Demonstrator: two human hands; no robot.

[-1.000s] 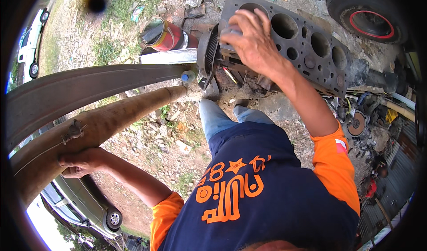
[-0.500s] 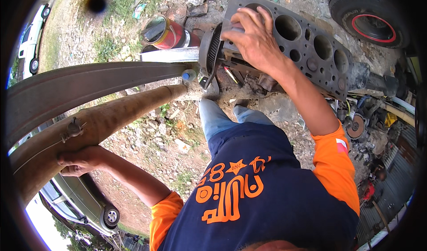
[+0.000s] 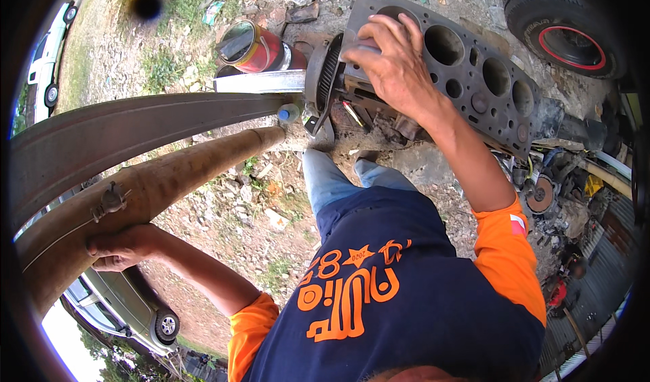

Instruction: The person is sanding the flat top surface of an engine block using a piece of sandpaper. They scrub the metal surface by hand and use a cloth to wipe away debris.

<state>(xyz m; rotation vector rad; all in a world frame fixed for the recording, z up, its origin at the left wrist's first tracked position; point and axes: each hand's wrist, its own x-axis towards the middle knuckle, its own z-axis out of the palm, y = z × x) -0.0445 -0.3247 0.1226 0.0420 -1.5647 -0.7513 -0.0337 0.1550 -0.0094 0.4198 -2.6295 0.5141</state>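
A grey engine block (image 3: 478,77) lies at the upper right, its row of round cylinder bores facing up. At its left end, my right hand (image 3: 396,60) rests over the first bore, fingers bent and apart, thumb toward the block's edge. Part of that bore is hidden under the fingers, and no separate object shows in them. A toothed ring gear (image 3: 328,74) stands against the block's left end. At the lower left, my left hand (image 3: 125,246) is braced against a thick bamboo post (image 3: 177,167), its fingers curled around the underside. Wire is tied about the post above this hand.
A metal beam (image 3: 156,118) slants above the post. A red can (image 3: 261,49) and a blue-capped bottle (image 3: 288,114) are left of the block. A tyre (image 3: 558,26) lies top right, and scrap parts (image 3: 542,194) sit below. Parked vehicles (image 3: 125,307) stand at the left.
The picture has shifted slightly, with the block a little farther right. Both hands keep their places on the block and the post.
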